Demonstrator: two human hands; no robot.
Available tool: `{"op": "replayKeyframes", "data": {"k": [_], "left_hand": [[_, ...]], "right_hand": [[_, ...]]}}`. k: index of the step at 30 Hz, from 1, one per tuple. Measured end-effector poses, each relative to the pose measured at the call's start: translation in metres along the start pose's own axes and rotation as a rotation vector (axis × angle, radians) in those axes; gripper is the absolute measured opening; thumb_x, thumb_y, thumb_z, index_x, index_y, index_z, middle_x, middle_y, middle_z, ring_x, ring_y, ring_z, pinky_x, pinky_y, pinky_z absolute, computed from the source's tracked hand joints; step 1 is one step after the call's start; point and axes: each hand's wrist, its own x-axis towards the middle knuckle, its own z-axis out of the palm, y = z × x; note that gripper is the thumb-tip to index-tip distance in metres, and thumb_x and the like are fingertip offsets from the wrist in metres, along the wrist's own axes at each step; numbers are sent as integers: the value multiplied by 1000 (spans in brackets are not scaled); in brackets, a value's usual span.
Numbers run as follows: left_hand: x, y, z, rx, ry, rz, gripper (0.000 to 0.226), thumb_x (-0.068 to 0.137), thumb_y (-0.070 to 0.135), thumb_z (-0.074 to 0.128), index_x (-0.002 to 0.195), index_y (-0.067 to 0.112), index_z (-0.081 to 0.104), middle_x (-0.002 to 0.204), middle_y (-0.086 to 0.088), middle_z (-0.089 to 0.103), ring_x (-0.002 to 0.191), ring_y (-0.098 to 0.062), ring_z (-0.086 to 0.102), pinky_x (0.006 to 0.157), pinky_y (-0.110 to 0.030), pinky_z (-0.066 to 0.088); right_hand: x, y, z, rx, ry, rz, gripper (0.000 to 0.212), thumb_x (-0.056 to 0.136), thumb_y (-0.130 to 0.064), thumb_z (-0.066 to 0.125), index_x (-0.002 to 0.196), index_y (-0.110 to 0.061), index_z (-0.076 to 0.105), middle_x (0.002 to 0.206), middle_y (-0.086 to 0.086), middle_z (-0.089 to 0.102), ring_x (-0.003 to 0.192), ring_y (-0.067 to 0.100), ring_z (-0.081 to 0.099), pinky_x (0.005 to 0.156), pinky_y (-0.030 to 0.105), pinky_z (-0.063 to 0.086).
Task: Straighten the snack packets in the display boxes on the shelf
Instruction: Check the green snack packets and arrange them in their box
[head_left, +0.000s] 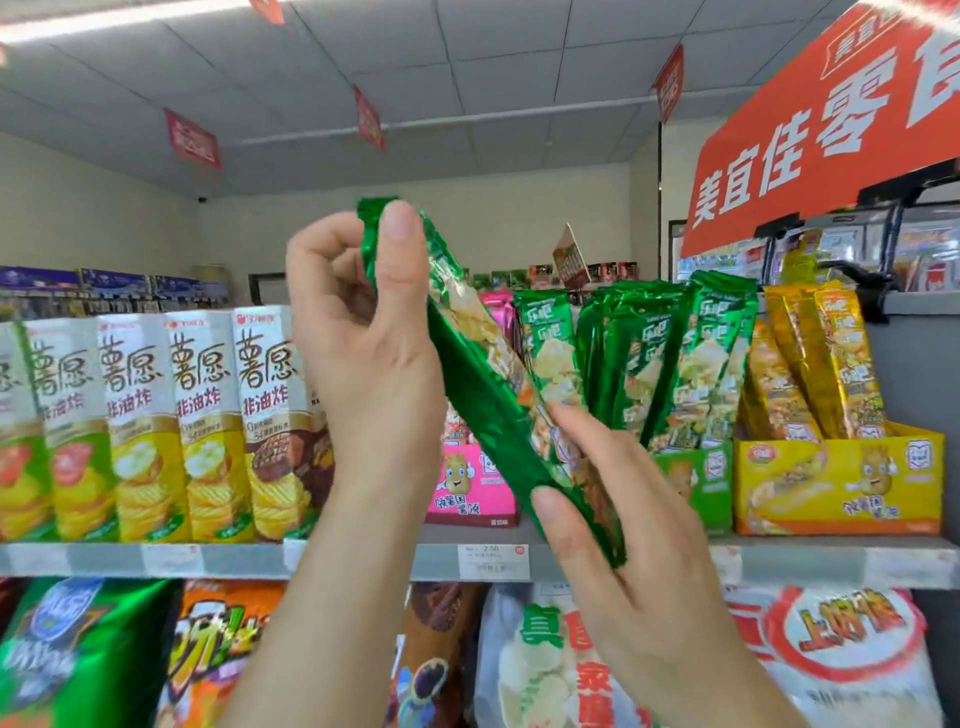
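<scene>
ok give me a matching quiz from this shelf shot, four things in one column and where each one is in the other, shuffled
Things
1 green packet
2 pink display box
3 yellow display box
4 tall chip cartons

Places
a far right on the shelf
b in a row at the left of the shelf
c tilted, gripped by the left hand and right hand
d mid-shelf, partly hidden behind the green packet

Pairs: 1-c, 2-d, 3-a, 4-b

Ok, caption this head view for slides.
Left hand and right hand hold a green foil snack packet tilted before a pink cardboard display box.
</scene>
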Motion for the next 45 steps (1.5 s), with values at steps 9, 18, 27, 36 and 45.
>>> {"op": "replayKeyframes", "data": {"k": [9,18,27,36,45], "left_hand": [[-39,-7,-37,-88,-121,-399,25,75,34,76,92,23,61,78,5,64,68,-12,56,66,-32,45],[-79,-9,-55,-81,-151,-543,63,70,17,81,125,8,52,86,10,71,77,-5,65,68,-19,51],[-115,-5,-79,-35,-252,-677,24,75,15,76,97,12,64,85,1,71,75,-8,64,66,-20,51],[-109,0,-96,10,-195,-742,31,74,38,81,90,17,65,73,5,63,67,-9,59,60,-26,50],[-121,-3,-116,-415,-403,-1016,46,77,21,76,115,1,60,111,-33,63,67,-16,66,53,-20,52]], "right_hand": [[-58,-13,27,169,46,172,46,93,-31,48,133,-54,45,124,-37,54,113,-16,52,86,-2,35],[-72,-23,54,199,191,260,35,98,-27,48,129,-42,48,122,-43,52,118,-17,48,92,0,32],[-73,-36,61,265,124,408,37,88,-49,43,125,-50,48,129,-39,50,121,-14,48,93,0,33],[-94,-46,67,307,176,426,36,80,-43,68,114,-44,58,109,-15,69,95,6,68,77,15,52],[-94,-53,67,1324,170,970,62,50,-49,91,96,-9,77,81,20,71,58,25,66,50,27,52]]}}
